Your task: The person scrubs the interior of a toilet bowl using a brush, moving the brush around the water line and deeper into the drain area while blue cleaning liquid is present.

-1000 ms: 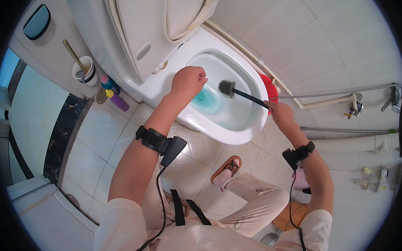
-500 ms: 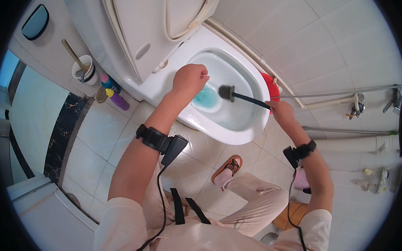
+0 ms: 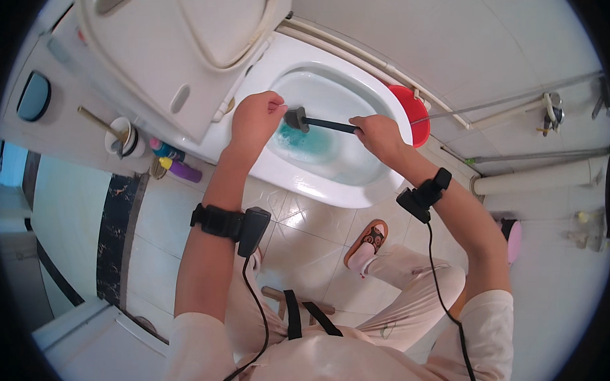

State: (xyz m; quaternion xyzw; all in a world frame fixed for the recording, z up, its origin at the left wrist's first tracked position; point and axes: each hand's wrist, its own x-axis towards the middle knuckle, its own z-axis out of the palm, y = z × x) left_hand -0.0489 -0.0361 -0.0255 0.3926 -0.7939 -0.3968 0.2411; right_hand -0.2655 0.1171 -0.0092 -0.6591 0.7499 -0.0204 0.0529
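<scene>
Brush (image 3: 329, 125) in our right hand (image 3: 381, 135), we grasp the dark handle near its end, the fingers wrapped around it and the thumb lying along it. We hold it over the toilet (image 3: 298, 185), with the handle running almost level across the bowl and the grey head toward our left, above the blue-green water (image 3: 310, 143); whether the bristles touch the surface we cannot tell. Our left hand (image 3: 255, 121) is clenched just beside that head, over the left part of the rim, the fingers curled in toward the thumb. On both forearms we wear black straps, the left one (image 3: 218, 222) and the right one (image 3: 436, 187) each carrying a small box with a cable. Beyond the left hand the lid (image 3: 148, 64) stands raised. Just past the right side of the rim sits a red bucket (image 3: 420, 127) near the wall pipes. Off to our left, a white cup (image 3: 133, 146) with a handle leaning out of it is fixed to the wall, and a purple bottle (image 3: 185, 171) lies slantwise in our view below it, beside a blue one (image 3: 164, 150). Below the toilet we see our sandal (image 3: 367, 242) on the tiles (image 3: 310, 238).
</scene>
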